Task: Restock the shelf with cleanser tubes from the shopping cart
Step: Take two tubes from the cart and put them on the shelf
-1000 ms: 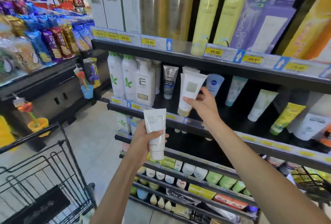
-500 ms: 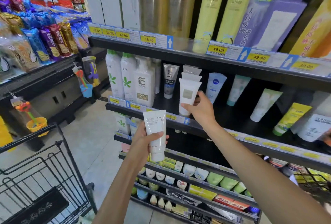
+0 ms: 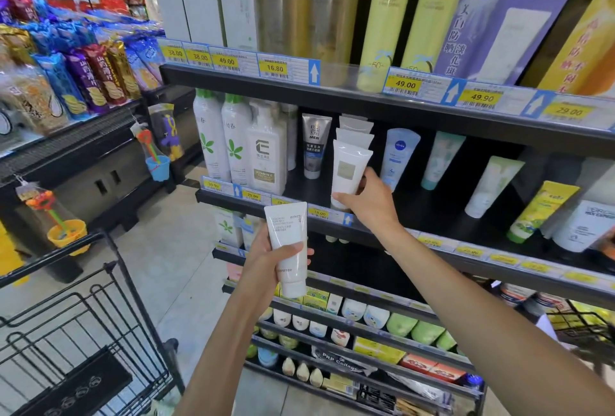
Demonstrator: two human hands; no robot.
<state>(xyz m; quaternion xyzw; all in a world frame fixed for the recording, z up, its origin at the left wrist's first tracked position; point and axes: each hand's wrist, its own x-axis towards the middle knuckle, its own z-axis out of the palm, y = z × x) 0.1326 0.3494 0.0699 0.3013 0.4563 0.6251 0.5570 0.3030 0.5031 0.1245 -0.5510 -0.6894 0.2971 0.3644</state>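
Cleanser tubes of smooth white plastic, flat-crimped at the top and standing cap-down, are seen in both hands. One white tube with a beige square label (image 3: 349,171) is set on the black metal shelf (image 3: 382,216) in front of two like tubes, gripped low by the right hand (image 3: 367,199), fingers curled round it. A second white tube with grey print (image 3: 289,249) is held upright by the left hand (image 3: 269,257), clear of the shelf, fingers wrapped round its lower half. A black wire shopping cart (image 3: 83,332) stands at lower left.

I'm seeing the right hand (image 3: 369,197) gripping a white cleanser tube (image 3: 349,169) mid-frame on the shelf (image 3: 432,236); the left hand (image 3: 269,259) is holding another tube (image 3: 289,249) below it.
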